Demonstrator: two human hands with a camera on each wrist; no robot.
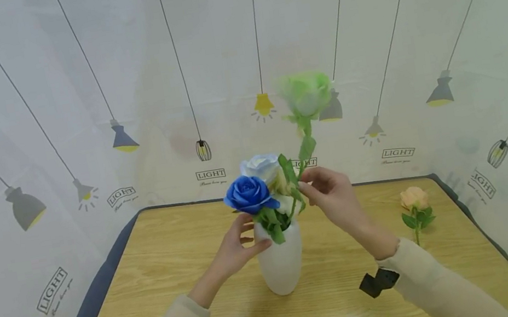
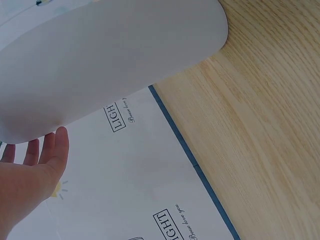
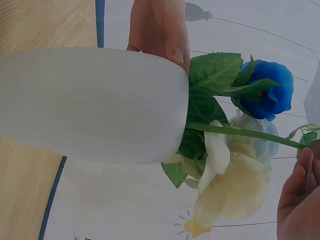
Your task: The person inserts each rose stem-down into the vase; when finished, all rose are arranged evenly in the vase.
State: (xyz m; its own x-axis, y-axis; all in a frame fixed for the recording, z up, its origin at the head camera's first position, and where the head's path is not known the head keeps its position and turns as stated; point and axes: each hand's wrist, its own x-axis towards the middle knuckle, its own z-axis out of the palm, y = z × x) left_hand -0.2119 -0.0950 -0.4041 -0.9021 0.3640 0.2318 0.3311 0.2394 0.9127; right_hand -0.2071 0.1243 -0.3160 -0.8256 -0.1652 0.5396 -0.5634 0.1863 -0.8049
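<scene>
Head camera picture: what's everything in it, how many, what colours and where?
Table: one, wood-brown, lower middle
Vase: one, white, on table
Blue rose: one, deep blue, in vase
Pale rose: one, bluish white, behind blue rose
Cream blooms: overlapped, can't count, cream, in vase
Leaves: several, green, at vase's mouth
Green rose: one, pale green, blurred, above vase
Peach rose: one, peach, on table, right
Backdrop: one, white, around table
Printed lamps: nine, grey, blue, yellow, black, on backdrop
LIGHT signs: seven, black, on backdrop, one cut off
Edging: one, dark blue, along table
Wrist devices: two, black, either side of vase, lower
Sleeves: two, cream, bottom left and right
Left grip: one, touching vase near its rim
Right grip: one, pinching green rose's stem
</scene>
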